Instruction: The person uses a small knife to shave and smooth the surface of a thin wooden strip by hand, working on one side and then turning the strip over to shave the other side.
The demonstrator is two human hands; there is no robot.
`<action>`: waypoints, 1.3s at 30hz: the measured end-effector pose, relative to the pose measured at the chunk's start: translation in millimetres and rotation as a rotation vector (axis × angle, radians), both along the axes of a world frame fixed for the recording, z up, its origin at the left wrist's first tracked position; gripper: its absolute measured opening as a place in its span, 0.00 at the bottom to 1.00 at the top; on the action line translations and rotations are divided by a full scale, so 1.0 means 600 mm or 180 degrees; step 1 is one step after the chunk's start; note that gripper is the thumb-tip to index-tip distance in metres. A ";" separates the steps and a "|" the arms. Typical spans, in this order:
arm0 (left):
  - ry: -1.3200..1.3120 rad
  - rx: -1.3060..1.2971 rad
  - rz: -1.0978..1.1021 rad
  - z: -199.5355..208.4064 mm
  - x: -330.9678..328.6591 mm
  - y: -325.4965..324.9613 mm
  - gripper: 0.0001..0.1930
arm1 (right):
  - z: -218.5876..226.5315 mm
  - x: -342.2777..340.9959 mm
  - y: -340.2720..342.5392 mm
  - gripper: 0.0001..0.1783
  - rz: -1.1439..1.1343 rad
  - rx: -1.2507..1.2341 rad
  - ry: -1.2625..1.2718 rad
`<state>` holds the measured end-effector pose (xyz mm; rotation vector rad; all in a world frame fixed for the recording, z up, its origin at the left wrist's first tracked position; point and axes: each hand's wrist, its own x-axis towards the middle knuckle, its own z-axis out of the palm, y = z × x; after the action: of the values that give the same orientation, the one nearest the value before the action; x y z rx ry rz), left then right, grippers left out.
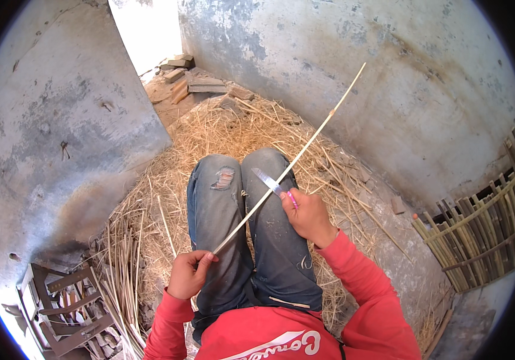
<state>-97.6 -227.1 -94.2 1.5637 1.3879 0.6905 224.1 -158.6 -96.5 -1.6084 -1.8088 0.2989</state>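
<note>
A long, pale bamboo strip (310,141) slants across my knees, from lower left to upper right. Its near end is pinched between the thumb and fingers of my left hand (191,273), beside my left thigh. My right hand (309,217) is closed round the pink handle of a knife (268,181) above my right thigh. The knife's blade crosses the strip and points up to the left; whether it bites into the strip I cannot make out. A short pale sliver (289,303) lies on my lap.
Straw and shavings (221,129) cover the floor around my legs. A bundle of thin strips (126,270) lies at the left beside a dark metal frame (68,306). A woven slat basket (479,234) stands at the right by the wall. Bricks (206,85) lie near the bright doorway.
</note>
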 end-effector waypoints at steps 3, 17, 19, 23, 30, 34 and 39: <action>-0.0213 0.0169 0.0017 -0.018 0.002 -0.003 0.14 | 0.004 -0.010 -0.012 0.22 0.0070 -0.0008 -0.0197; -0.0576 -0.0369 -0.0150 -0.018 0.009 0.000 0.16 | 0.013 -0.028 -0.063 0.22 0.0068 -0.0440 -0.0264; -0.0596 -0.0399 -0.0198 -0.020 0.008 0.000 0.16 | 0.013 -0.028 -0.068 0.22 0.0101 -0.0498 -0.0201; -0.0640 -0.0667 -0.0201 -0.022 0.004 -0.002 0.16 | 0.015 -0.023 -0.082 0.22 0.0098 -0.0643 -0.0008; -0.1011 -0.0690 -0.0249 -0.038 -0.009 -0.014 0.16 | 0.006 0.014 -0.091 0.23 0.0906 -0.1575 0.1556; -0.1204 -0.0189 0.0303 -0.002 -0.008 -0.012 0.17 | 0.034 0.003 -0.087 0.21 0.0676 -0.1469 0.3322; -0.2532 0.1814 0.1377 0.066 0.003 0.021 0.13 | 0.099 -0.034 -0.080 0.12 0.0875 -0.0508 0.3341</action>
<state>-95.8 -214.3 -54.5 1.1423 0.9388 1.8612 204.0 -206.7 -37.2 -0.9497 -1.1569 1.1806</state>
